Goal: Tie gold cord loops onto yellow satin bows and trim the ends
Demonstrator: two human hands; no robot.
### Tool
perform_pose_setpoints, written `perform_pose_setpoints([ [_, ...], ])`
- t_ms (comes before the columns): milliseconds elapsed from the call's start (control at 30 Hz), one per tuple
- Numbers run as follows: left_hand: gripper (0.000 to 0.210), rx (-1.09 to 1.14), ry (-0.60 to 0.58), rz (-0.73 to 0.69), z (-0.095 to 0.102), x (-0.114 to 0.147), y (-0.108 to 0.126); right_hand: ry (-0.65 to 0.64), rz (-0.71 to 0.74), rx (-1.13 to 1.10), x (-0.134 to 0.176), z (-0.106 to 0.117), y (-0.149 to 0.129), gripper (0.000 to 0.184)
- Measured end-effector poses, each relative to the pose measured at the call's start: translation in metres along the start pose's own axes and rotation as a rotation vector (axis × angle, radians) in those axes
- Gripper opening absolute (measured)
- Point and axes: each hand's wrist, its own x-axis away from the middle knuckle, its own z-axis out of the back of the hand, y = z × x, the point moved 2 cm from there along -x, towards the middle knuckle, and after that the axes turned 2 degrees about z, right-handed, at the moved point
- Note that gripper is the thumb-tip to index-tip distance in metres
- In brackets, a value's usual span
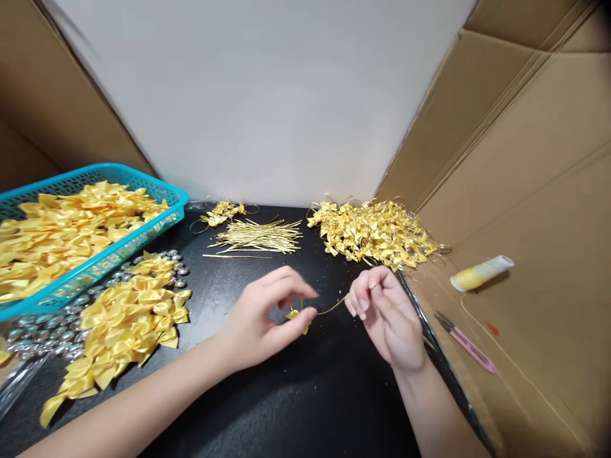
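Black tabletop (286,407) is meeting a pale wall (286,95), cardboard (525,165) flanking both sides. Using the gold cord pile (258,236) as landmark.

Yellow bow (292,314) is showing on the wearer's side of that pile, partly hidden by the left hand (260,315). Thin gold cord (330,310) is running from the bow to the right hand (394,318).

Grip: left thumb and index tips are standing apart; can't tell if the hidden fingers are pinching the bow. Right fingers are curling round the cord, looks like a pinch.

For a clean job I'd be anchoring the bow on the left before loading the cord, pulling lightly and in line; I'm judging that cord slippery and the bow easy to crease.

Farther out: loose bows (128,318) are lying left of the pile, wearer's side; looped bows (377,232) are heaping right; pink snips (470,346) are resting farther right, wearer's side.
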Motion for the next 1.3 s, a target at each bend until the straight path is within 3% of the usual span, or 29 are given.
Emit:
perform_pose_setpoints([
  [67,0.026,0.078,-0.133,0.027,-0.005,-0.007,0.006,-0.073,-0.055,-0.009,-0.005,-0.009,-0.001,0.012],
  [167,0.028,0.314,-0.425,0.188,-0.014,-0.018,-0.002,-0.145,-0.101,0.012,-0.024,-0.022,-0.005,0.014],
  [200,0.035,0.454,-0.428,0.254,-0.014,-0.021,-0.007,-0.154,-0.098,0.016,-0.033,-0.024,-0.005,0.015],
  [267,0.043,0.738,-0.293,0.332,-0.010,-0.026,-0.018,-0.142,-0.094,0.030,-0.052,-0.025,-0.003,0.018],
  [333,0.042,1.031,-0.079,0.394,-0.003,-0.030,-0.028,-0.141,-0.126,0.069,-0.069,-0.023,0.005,0.022],
  [433,0.025,1.271,0.205,0.453,0.003,-0.032,-0.039,-0.212,-0.273,0.156,-0.080,-0.020,0.024,0.028],
  [500,0.023,1.231,0.306,0.453,0.004,-0.033,-0.045,-0.254,-0.348,0.200,-0.081,-0.020,0.034,0.031],
  [600,0.029,0.948,0.291,0.430,0.003,-0.032,-0.053,-0.280,-0.345,0.274,-0.077,-0.022,0.038,0.031],
  [733,0.033,0.508,0.021,0.319,-0.001,-0.027,-0.052,-0.301,-0.258,0.325,-0.074,-0.028,0.033,0.027],
  [800,0.033,0.432,-0.102,0.284,-0.005,-0.024,-0.050,-0.261,-0.226,0.334,-0.074,-0.029,0.034,0.025],
  [900,0.032,0.483,-0.175,0.309,-0.012,-0.022,-0.051,-0.177,-0.252,0.446,-0.077,-0.022,0.043,0.021],
  [967,0.032,0.601,-0.142,0.373,-0.016,-0.023,-0.054,-0.101,-0.224,0.591,-0.079,-0.015,0.047,0.017],
  [1033,0.029,0.736,-0.042,0.451,-0.018,-0.023,-0.057,-0.058,-0.109,0.737,-0.081,-0.009,0.047,0.011],
  [1133,0.024,0.817,0.116,0.493,-0.019,-0.023,-0.061,-0.118,0.065,0.885,-0.081,-0.008,0.043,0.002],
  [1300,0.023,0.761,0.211,0.450,-0.017,-0.021,-0.062,-0.169,0.208,1.020,-0.070,-0.018,0.049,0.017],
])
